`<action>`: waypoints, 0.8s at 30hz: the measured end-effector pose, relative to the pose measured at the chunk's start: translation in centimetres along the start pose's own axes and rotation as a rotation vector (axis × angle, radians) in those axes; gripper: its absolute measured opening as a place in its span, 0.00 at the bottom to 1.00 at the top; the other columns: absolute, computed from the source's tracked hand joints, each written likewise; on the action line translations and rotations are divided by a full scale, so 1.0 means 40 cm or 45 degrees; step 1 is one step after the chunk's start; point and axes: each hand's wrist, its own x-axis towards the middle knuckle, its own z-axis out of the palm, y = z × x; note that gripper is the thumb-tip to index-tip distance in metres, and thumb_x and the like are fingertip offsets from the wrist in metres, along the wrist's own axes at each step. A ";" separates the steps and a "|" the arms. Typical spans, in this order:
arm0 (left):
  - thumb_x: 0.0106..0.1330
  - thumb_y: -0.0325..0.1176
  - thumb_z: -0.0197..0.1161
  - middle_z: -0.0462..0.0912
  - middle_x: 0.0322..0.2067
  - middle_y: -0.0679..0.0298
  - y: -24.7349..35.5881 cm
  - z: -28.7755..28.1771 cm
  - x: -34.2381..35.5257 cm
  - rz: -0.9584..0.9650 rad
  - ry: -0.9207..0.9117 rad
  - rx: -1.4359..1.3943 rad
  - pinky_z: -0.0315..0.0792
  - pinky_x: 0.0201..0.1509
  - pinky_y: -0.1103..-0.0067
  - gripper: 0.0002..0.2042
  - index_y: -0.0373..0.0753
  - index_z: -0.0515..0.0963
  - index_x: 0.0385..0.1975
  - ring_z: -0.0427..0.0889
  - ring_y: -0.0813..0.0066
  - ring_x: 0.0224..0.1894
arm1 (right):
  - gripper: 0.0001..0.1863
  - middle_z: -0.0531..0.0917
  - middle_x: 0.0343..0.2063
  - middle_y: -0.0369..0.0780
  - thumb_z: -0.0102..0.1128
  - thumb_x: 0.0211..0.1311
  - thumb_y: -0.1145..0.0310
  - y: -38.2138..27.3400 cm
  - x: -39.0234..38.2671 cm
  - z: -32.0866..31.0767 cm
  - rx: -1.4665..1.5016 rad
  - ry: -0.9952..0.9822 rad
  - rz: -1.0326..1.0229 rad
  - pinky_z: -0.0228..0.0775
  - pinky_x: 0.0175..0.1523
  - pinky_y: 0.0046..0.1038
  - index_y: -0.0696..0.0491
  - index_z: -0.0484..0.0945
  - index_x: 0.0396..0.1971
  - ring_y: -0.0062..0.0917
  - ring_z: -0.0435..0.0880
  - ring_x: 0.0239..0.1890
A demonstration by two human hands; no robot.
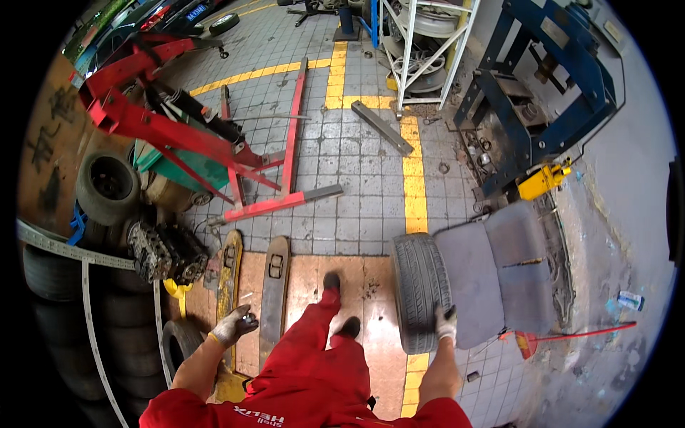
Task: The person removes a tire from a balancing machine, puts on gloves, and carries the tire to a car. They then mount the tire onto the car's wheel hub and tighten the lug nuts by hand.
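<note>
A black tire (421,292) stands on its tread at my right, beside a grey seat (471,285). My right hand (446,324), in a pale glove with dark fingertips, grips the tire's near right edge. My left hand (233,326), gloved the same way, hangs over the forks of a pallet jack (274,292) with its fingers curled. Something small and shiny may be in it, too small to name. A thin white stick (247,295) shows just above that hand.
A red engine hoist (289,135) stands ahead on the left, near an engine block (168,253). Tires (53,307) fill a rack at the left. A loose metal bar (382,128) lies on the tiles. A blue press (499,135) and a white wheel rack (407,64) stand on the right.
</note>
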 end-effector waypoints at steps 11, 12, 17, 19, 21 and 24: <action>0.76 0.40 0.67 0.85 0.49 0.58 0.579 0.350 0.467 0.114 -0.077 0.071 0.82 0.65 0.61 0.22 0.35 0.76 0.64 0.88 0.60 0.52 | 0.63 0.70 0.76 0.50 0.69 0.55 0.25 -0.971 0.426 0.354 -0.849 -0.183 0.136 0.63 0.78 0.52 0.52 0.60 0.81 0.51 0.68 0.77; 0.76 0.40 0.67 0.85 0.49 0.59 0.664 0.433 0.474 0.217 -0.121 0.067 0.82 0.65 0.59 0.23 0.35 0.76 0.65 0.87 0.59 0.52 | 0.62 0.70 0.76 0.50 0.69 0.55 0.27 -1.019 0.456 0.365 -0.706 -0.244 -0.028 0.63 0.78 0.51 0.51 0.60 0.81 0.51 0.67 0.78; 0.76 0.42 0.68 0.85 0.52 0.59 0.944 0.566 0.503 0.431 -0.286 -0.009 0.78 0.69 0.54 0.32 0.34 0.68 0.75 0.86 0.59 0.56 | 0.77 0.58 0.81 0.54 0.82 0.41 0.30 -1.107 0.463 0.313 -0.886 -0.505 -0.098 0.58 0.82 0.50 0.52 0.46 0.85 0.54 0.59 0.81; 0.75 0.43 0.69 0.85 0.52 0.60 0.994 0.590 0.493 0.434 -0.227 -0.048 0.78 0.68 0.54 0.30 0.37 0.71 0.71 0.86 0.61 0.55 | 0.78 0.57 0.81 0.56 0.81 0.42 0.30 -1.095 0.441 0.326 -0.956 -0.542 0.020 0.58 0.82 0.50 0.52 0.45 0.85 0.55 0.58 0.81; 0.75 0.42 0.69 0.85 0.52 0.61 0.998 0.561 0.504 0.461 -0.206 -0.114 0.79 0.67 0.54 0.27 0.40 0.72 0.69 0.86 0.62 0.55 | 0.77 0.57 0.81 0.57 0.80 0.42 0.28 -1.118 0.459 0.383 -0.779 -0.373 0.120 0.57 0.82 0.51 0.52 0.45 0.85 0.55 0.59 0.81; 0.77 0.39 0.66 0.83 0.56 0.67 1.005 0.524 0.538 0.404 -0.059 -0.188 0.82 0.64 0.56 0.22 0.45 0.74 0.68 0.84 0.66 0.55 | 0.75 0.67 0.75 0.57 0.73 0.47 0.23 -1.295 0.565 0.535 -0.836 -0.254 0.015 0.62 0.78 0.50 0.55 0.48 0.84 0.54 0.68 0.76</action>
